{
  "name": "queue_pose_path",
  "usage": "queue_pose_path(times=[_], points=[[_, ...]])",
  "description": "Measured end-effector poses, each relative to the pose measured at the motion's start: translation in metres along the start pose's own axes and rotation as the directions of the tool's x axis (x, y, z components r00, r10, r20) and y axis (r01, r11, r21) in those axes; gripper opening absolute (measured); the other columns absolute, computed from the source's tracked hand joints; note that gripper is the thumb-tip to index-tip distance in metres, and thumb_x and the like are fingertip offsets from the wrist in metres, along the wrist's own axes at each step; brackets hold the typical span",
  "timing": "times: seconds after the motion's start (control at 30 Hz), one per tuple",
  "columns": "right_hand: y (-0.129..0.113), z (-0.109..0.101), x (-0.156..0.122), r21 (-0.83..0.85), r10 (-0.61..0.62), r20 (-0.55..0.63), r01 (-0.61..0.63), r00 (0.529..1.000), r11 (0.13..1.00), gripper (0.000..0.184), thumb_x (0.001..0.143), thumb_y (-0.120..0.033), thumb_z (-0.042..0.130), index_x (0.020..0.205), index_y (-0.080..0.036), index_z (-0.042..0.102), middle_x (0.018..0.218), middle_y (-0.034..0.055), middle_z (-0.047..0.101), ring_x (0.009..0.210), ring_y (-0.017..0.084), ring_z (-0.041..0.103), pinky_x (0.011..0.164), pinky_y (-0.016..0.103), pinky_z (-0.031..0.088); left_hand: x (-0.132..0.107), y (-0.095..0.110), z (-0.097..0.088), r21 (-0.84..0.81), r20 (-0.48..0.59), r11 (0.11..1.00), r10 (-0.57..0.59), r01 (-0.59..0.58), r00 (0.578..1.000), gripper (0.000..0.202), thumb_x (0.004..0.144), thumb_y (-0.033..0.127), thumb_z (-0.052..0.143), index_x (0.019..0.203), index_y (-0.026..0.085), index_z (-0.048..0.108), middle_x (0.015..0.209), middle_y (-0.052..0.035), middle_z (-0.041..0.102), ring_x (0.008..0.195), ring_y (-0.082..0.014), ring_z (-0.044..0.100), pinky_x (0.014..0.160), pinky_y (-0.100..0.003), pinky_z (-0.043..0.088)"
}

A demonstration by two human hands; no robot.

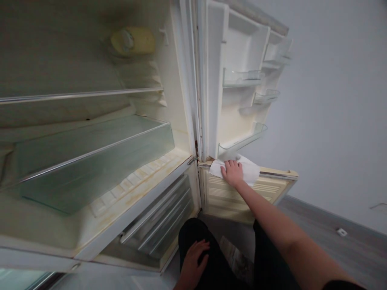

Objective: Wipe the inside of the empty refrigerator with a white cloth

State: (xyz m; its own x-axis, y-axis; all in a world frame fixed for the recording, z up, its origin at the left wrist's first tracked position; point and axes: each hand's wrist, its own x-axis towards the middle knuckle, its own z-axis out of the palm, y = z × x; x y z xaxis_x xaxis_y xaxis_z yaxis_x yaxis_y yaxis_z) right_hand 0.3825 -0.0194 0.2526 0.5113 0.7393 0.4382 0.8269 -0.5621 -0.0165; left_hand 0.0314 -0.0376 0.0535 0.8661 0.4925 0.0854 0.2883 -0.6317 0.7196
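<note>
My right hand (233,172) presses a thin white cloth (250,170) onto the top edge of the lower fridge door (275,174), near its hinge side. The fingers are bent over the cloth, which hangs partly down the door's ribbed inner face. My left hand (195,262) lies on my knee in dark trousers (195,231), fingers stretched out, holding nothing. Just above the cloth is the upper fridge door (213,92), swung wide, with clear plastic shelves (242,143) on its inside.
The fridge cabinet (178,96) stands open at left, with a glass-fronted drawer (99,161), a shelf edge (81,96) and a yellowish lamp cover (145,40). Brown stains mark its bottom ledge (136,193). Below is a compartment with clear drawers (163,221). A small white object (342,232) lies on the floor by the wall.
</note>
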Motion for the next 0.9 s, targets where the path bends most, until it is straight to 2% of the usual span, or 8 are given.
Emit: queue_pose_path(times=[0.27, 0.37, 0.47, 0.6, 0.73, 0.8, 0.9], points=[[-0.012, 0.000, -0.012, -0.015, 0.047, -0.071, -0.049, 0.996, 0.999, 0.048, 0.103, -0.043, 0.030, 0.129, -0.013, 0.056, 0.122, 0.0147, 0.060, 0.112, 0.028, 0.046, 0.094, 0.038, 0.025, -0.005, -0.003, 0.003, -0.030, -0.014, 0.997, 0.075, -0.076, 0.997, 0.028, 0.092, 0.034, 0.055, 0.116, 0.034, 0.069, 0.128, -0.0030, 0.070, 0.130, -0.0238, 0.057, 0.116, -0.050, 0.039], [-0.014, 0.001, -0.014, -0.014, 0.067, -0.087, -0.068, 0.994, 0.998, 0.049, 0.102, -0.043, 0.031, 0.131, -0.012, 0.056, 0.122, 0.0153, 0.059, 0.112, 0.029, 0.045, 0.094, 0.040, 0.025, -0.002, 0.002, 0.004, -0.055, -0.030, 0.998, -0.013, 0.011, 0.999, 0.022, 0.092, 0.035, 0.054, 0.104, 0.032, 0.072, 0.118, -0.0027, 0.074, 0.126, -0.0248, 0.061, 0.115, -0.052, 0.040], [-0.014, -0.001, -0.010, -0.015, 0.065, -0.053, -0.066, 0.996, 0.998, 0.047, 0.101, -0.044, 0.033, 0.124, -0.013, 0.060, 0.116, 0.0157, 0.061, 0.107, 0.030, 0.047, 0.093, 0.041, 0.026, 0.000, 0.005, 0.004, -0.092, -0.057, 0.987, -0.138, 0.132, 0.989, 0.026, 0.094, 0.039, 0.049, 0.094, 0.030, 0.074, 0.112, -0.0043, 0.076, 0.121, -0.0257, 0.064, 0.115, -0.052, 0.040], [-0.011, -0.002, 0.000, -0.015, 0.047, 0.001, -0.047, 0.999, 0.999, 0.046, 0.098, -0.049, 0.038, 0.108, -0.012, 0.064, 0.107, 0.0166, 0.062, 0.102, 0.031, 0.050, 0.090, 0.043, 0.028, -0.005, 0.000, 0.002, -0.136, -0.069, 0.973, -0.199, 0.188, 0.978, 0.027, 0.093, 0.044, 0.050, 0.093, 0.031, 0.073, 0.114, -0.0040, 0.075, 0.124, -0.0250, 0.062, 0.117, -0.050, 0.038], [-0.010, 0.001, 0.005, 0.003, 0.055, -0.007, -0.055, 0.998, 0.999, 0.044, 0.097, -0.049, 0.041, 0.103, -0.011, 0.063, 0.105, 0.0176, 0.062, 0.102, 0.031, 0.050, 0.090, 0.043, 0.029, -0.010, -0.005, -0.003, -0.150, -0.075, 0.952, -0.279, 0.266, 0.957, 0.032, 0.093, 0.050, 0.047, 0.092, 0.030, 0.072, 0.110, -0.0031, 0.075, 0.125, -0.0252, 0.061, 0.118, -0.048, 0.034], [-0.010, 0.002, 0.004, 0.000, 0.053, -0.019, -0.053, 0.998, 0.999, 0.043, 0.098, -0.048, 0.041, 0.102, -0.012, 0.063, 0.105, 0.0173, 0.062, 0.102, 0.031, 0.051, 0.090, 0.043, 0.029, -0.006, -0.003, -0.010, -0.190, -0.081, 0.932, -0.327, 0.308, 0.942, 0.037, 0.093, 0.054, 0.044, 0.090, 0.028, 0.071, 0.106, -0.0036, 0.076, 0.118, -0.0252, 0.065, 0.114, -0.046, 0.040], [-0.007, 0.002, 0.002, -0.006, 0.035, -0.021, -0.035, 0.999, 0.999, 0.042, 0.098, -0.048, 0.040, 0.101, -0.013, 0.063, 0.105, 0.0166, 0.063, 0.102, 0.031, 0.051, 0.089, 0.043, 0.029, 0.004, 0.005, -0.032, -0.323, -0.039, 0.880, -0.381, 0.349, 0.924, 0.046, 0.093, 0.060, 0.040, 0.095, 0.024, 0.068, 0.088, -0.0040, 0.076, 0.092, -0.0233, 0.072, 0.091, -0.038, 0.054]])
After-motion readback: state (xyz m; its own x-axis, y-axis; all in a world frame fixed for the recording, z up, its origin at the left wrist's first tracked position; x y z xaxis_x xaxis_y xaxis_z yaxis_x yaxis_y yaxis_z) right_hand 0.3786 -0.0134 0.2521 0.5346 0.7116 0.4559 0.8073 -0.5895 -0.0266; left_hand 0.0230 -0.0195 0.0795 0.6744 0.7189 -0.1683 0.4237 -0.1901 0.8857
